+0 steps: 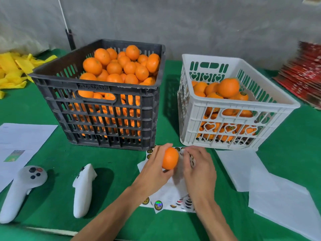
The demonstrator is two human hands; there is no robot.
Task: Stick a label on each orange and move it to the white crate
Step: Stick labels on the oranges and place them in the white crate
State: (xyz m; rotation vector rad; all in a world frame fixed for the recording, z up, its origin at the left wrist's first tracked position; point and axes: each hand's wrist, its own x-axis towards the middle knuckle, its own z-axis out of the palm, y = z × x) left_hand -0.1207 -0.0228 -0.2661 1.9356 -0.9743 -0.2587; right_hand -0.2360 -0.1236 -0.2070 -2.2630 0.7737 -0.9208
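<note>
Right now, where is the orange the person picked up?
In the head view, low and centre: the left hand holds the orange over the sticker sheets, just before the black crate.

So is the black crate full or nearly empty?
Full: oranges heap up to the black crate's rim and show through its side slots.

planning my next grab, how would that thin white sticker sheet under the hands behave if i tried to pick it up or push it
The thin white sticker sheet probably flops: its edges already curl off the green tablecloth. It looks light, so a push would likely slide it. The left hand holds a round orange above it, so nothing visibly pins it.
</note>
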